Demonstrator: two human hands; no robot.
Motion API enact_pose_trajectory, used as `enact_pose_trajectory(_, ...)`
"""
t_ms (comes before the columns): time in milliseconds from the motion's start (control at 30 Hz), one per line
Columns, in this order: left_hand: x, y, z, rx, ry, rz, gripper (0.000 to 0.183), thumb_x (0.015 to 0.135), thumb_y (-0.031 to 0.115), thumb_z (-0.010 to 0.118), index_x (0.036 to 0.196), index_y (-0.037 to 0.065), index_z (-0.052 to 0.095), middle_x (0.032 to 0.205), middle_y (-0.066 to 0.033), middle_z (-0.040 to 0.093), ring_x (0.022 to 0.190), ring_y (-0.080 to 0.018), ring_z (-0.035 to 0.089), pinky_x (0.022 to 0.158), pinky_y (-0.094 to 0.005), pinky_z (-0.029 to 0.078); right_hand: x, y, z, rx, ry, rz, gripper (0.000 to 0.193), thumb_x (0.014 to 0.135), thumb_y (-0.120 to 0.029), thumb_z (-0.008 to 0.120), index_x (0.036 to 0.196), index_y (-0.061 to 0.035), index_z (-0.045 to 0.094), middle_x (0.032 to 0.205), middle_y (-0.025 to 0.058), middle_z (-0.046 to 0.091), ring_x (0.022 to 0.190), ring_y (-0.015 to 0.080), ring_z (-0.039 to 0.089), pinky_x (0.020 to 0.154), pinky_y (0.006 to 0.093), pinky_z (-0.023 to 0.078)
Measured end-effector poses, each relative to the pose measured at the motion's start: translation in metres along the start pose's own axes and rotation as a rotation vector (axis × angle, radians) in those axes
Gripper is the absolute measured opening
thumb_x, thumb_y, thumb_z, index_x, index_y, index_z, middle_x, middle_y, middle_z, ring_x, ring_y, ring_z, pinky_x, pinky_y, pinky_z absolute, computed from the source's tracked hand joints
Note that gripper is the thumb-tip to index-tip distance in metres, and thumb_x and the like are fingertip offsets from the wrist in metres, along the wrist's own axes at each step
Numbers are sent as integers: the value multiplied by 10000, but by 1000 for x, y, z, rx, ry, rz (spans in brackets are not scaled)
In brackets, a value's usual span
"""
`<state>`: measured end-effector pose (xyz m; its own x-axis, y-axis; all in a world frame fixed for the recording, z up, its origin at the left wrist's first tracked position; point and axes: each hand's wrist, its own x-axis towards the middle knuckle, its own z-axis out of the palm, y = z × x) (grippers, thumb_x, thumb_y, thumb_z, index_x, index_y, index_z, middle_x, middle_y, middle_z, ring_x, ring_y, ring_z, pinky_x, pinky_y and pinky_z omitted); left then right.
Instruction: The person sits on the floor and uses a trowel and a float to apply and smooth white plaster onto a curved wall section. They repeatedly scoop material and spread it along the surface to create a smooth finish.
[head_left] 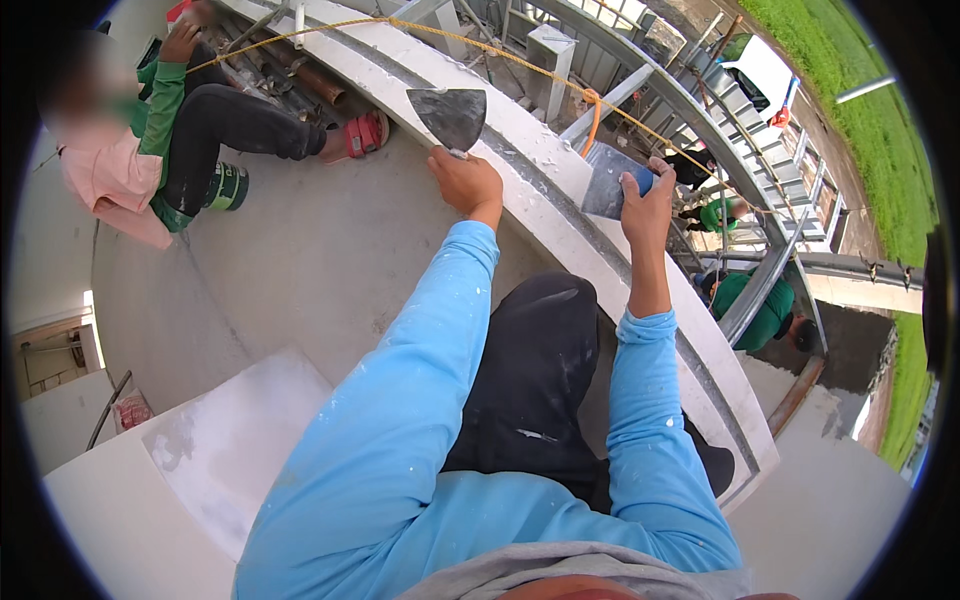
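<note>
My left hand (468,185) is closed around the handle of a putty knife (449,117). Its wide, fan-shaped grey blade points away from me, above the white curved ledge (545,170). In my right hand (648,200) is a flat rectangular scraper (608,182) with a grey blade and a blue grip edge. Fingers and thumb pinch that blue edge, and the blade lies over the outer part of the ledge. I cannot tell whether either blade touches the surface. White specks dot both blue sleeves.
A yellow rope (440,31) runs along the ledge, with an orange knot (591,97). At the left sits a co-worker (200,120) beside a dark green bucket (227,187). Beyond the ledge, metal scaffolding (765,290) drops to lower ground, where people in green work.
</note>
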<state>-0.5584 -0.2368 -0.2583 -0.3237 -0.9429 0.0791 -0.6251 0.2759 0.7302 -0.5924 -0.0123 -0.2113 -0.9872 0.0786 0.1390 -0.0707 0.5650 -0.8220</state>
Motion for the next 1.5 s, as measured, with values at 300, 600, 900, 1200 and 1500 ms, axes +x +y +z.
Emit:
enact_pose_trajectory(300,0,-4,0,0,12,37,333,898,48,605,1200,-1,476,1177,-219,542,1011,-469,636,809,-559,552,-28,-25,-86,-78,-228,-554,215,925,31,677,1108,-17,575,1196,145,640,1014,326,651,829,361,552)
enact_pose_trajectory(600,-2,-6,-1,-4,-13,46,345,958,124,591,1261,-4,486,1224,-246,562,1081,-474,620,894,-563,515,-112,23,-230,-256,-63,-421,436,954,85,586,1351,-82,655,1301,165,673,1203,317,657,997,393,527)
enact_pose_trajectory(900,-3,-8,-4,67,-40,92,340,949,108,565,1251,-7,459,1233,-242,549,1067,-472,632,898,-555,538,-198,123,-331,-45,444,153,330,1066,-79,502,1374,-59,621,1328,129,634,1138,216,662,775,313,630)
enact_pose_trajectory(1200,-7,-4,-3,104,-20,103,361,972,133,533,1297,-10,473,1254,-256,563,1102,-463,619,931,-544,518,-192,161,-349,276,423,336,341,1069,-220,561,1344,-36,639,1084,85,691,889,127,663,657,295,636)
enact_pose_trajectory(1500,-5,-6,-1,137,31,124,277,968,127,515,1212,-5,509,1222,-255,591,1112,-454,621,944,-539,514,-181,171,-366,558,430,415,326,1067,-231,557,1289,-1,621,1027,84,706,795,148,718,554,303,629)
